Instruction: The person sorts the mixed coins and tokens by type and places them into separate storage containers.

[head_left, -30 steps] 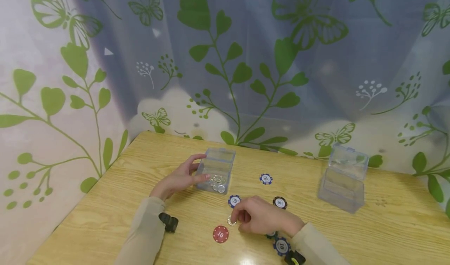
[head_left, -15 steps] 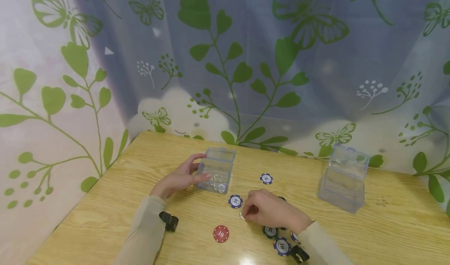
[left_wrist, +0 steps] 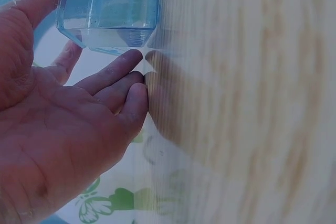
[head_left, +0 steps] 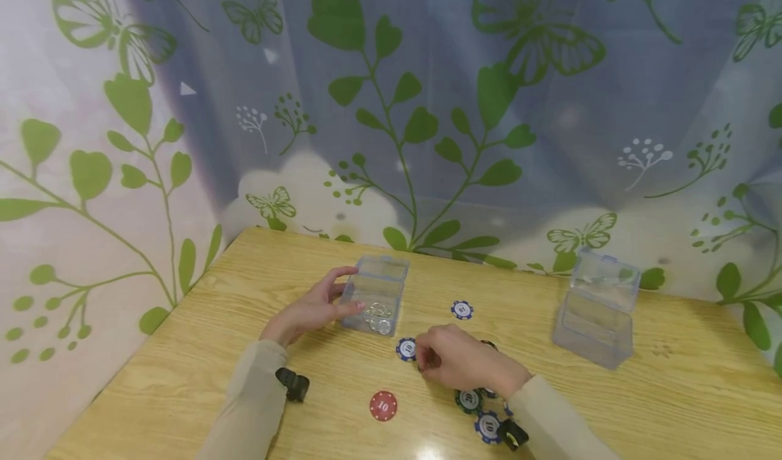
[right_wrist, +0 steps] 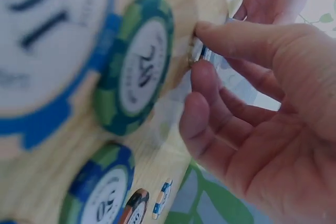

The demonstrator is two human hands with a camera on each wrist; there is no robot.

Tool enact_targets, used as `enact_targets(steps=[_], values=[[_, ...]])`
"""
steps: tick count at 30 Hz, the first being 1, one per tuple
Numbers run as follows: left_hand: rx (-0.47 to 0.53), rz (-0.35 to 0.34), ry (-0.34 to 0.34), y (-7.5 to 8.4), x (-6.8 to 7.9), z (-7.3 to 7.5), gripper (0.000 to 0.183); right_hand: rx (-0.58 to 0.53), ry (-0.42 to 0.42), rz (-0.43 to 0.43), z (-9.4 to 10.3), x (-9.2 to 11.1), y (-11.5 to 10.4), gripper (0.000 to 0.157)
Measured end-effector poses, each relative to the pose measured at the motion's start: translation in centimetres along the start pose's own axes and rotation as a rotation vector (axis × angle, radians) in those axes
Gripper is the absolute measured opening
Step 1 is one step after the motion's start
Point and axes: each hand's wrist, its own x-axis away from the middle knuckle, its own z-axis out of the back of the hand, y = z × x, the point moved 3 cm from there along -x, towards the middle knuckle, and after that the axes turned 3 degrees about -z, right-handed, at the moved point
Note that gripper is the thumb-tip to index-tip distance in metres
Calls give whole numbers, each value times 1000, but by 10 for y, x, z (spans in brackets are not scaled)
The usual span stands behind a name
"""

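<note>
In the head view my left hand (head_left: 314,309) rests at the left side of a clear plastic box (head_left: 396,322), its thumb and index finger touching it. The box's lid is up, and shiny coins (head_left: 380,326) lie inside. The left wrist view shows relaxed, extended fingers near the box. My right hand (head_left: 455,358) pinches a small shiny coin (right_wrist: 196,52) between thumb and index finger just above the table; it is mostly hidden in the head view. A blue poker chip (head_left: 406,349) lies beside those fingertips. Nearer me lies a red chip (head_left: 383,406).
Green (head_left: 468,400) and blue (head_left: 488,427) chips lie under and beside my right wrist. Another blue chip (head_left: 462,310) lies farther back. A second clear box (head_left: 594,338) stands open at the right. A patterned curtain (head_left: 421,141) hangs behind the wooden table (head_left: 244,270).
My right hand has moved from beside the red chip up and to the right with the coin, then slightly back left toward the blue chip. My left hand and the box have stayed put.
</note>
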Motion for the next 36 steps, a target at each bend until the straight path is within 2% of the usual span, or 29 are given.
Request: enact_targets(steps=[5, 9, 15, 27, 36], values=[[-4, 2, 1, 0, 1, 0, 79, -102, -99, -45, 2, -6, 2, 20], [1, -2, -6, 0, -1, -1, 80, -147, -120, -67, 3, -7, 5, 21], [9, -7, -1, -1, -3, -1, 79, -191, -92, -67, 2, -5, 12, 17], [-4, -2, -5, -3, -1, 0, 81, -231, -19, 18, 0, 0, 20, 14], [1, -2, 6, -2, -1, 1, 80, -277, -21, 37, 1, 5, 20, 11]])
